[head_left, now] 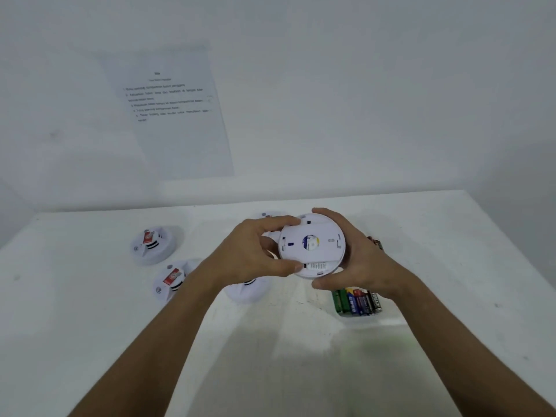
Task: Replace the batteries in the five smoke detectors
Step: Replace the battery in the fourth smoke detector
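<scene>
I hold a round white smoke detector (313,245) above the table with its flat back plate facing me. My left hand (255,254) grips its left rim, thumb below and fingers over the top. My right hand (355,260) grips its right rim. Two more detectors lie face up at the left, one farther back (153,245) and one nearer (171,281), both with red stickers. Another detector (249,291) lies partly hidden under my left wrist. A further detector (266,214) peeks out behind my left hand. A row of several batteries (356,300) lies below my right hand.
The white table (90,326) stands against a white wall. A printed instruction sheet (171,112) hangs on the wall at the back left. A few more batteries (376,242) show behind my right hand. The table's right edge runs diagonally at the far right.
</scene>
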`<state>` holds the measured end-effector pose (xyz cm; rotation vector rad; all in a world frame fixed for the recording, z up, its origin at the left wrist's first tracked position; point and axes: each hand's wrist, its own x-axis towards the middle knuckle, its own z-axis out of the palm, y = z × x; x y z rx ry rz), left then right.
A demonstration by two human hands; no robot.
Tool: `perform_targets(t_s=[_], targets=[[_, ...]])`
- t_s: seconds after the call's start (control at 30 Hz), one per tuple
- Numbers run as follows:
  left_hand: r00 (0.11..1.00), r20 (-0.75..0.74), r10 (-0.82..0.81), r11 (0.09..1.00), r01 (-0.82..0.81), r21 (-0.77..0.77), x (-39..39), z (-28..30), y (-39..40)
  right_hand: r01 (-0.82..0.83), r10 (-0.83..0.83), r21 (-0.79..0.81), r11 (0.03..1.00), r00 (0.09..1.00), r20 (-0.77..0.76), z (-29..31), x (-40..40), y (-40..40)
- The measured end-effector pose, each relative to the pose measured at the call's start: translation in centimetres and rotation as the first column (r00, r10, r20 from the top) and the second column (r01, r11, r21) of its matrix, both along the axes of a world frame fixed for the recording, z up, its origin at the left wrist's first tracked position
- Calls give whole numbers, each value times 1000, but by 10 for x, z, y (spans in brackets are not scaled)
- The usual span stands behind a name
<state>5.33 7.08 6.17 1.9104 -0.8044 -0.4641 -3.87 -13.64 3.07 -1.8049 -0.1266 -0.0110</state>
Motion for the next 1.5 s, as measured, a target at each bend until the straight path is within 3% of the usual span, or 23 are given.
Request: perform_targets(t_s=[0.2, 0.5, 0.83, 1.0, 1.27, 1.4, 1.5], targets=[[999, 47, 3, 998, -6, 59, -19, 3, -15, 25, -20, -105, 994, 998, 53, -3, -14, -13], [969, 242, 55, 974, -105, 199, -40, -3, -33, 68, -56, -85, 994, 989, 138, -16, -25, -19], [905, 423, -45, 947, -95, 305, -44, -20, -54, 58, -46, -80, 995, 988, 147, -32, -31, -37], [913, 406, 21, 965, -125, 232, -47, -30, -63, 88, -77, -69, 994, 986, 149, -38, -29, -49], [846, 532, -38, 970, -97, 224, -49, -29, -63, 71, -62, -80, 994, 992, 114, -47, -25, -59], [783, 589, 201, 970, -242, -10, -51, -40, -44, 65, -61, -43, 997, 995, 74, -51, -27, -69], [771, 574, 274, 924, -377, 65, -54, -64, -17, 33, -31, -32, 999, 999, 43, -53, -32, -77]])
